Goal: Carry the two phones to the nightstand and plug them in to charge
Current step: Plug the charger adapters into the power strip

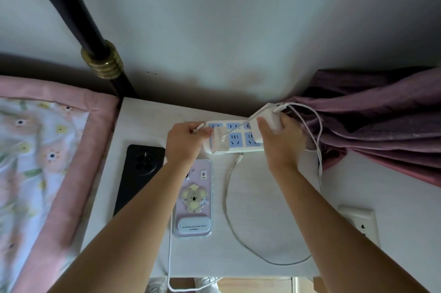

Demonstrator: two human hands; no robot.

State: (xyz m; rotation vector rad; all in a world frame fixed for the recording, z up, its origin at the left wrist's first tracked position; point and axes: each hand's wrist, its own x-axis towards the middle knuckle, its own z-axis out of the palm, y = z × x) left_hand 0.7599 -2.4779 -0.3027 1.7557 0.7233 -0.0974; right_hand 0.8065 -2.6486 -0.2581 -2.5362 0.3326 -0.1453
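Note:
Two phones lie face down on the white nightstand [148, 120]: a black phone [140, 175] at the left and a pink phone [193, 199] with a koala sticker beside it. Behind them sits a white power strip [235, 141] with blue sockets and a small adapter plugged in. My left hand [185, 143] pinches a white cable plug at the strip's left end. My right hand [280, 140] grips a white charger block [267, 117] tilted over the strip's right sockets. A second white cable [229, 209] loops across the nightstand to the right of the pink phone.
A bed with a pink floral quilt [45, 163] borders the nightstand's left side, under a black bedpost [78, 27]. A mauve curtain [377, 120] bunches at the right. A wall socket [360, 223] is at the lower right. The wall stands right behind the strip.

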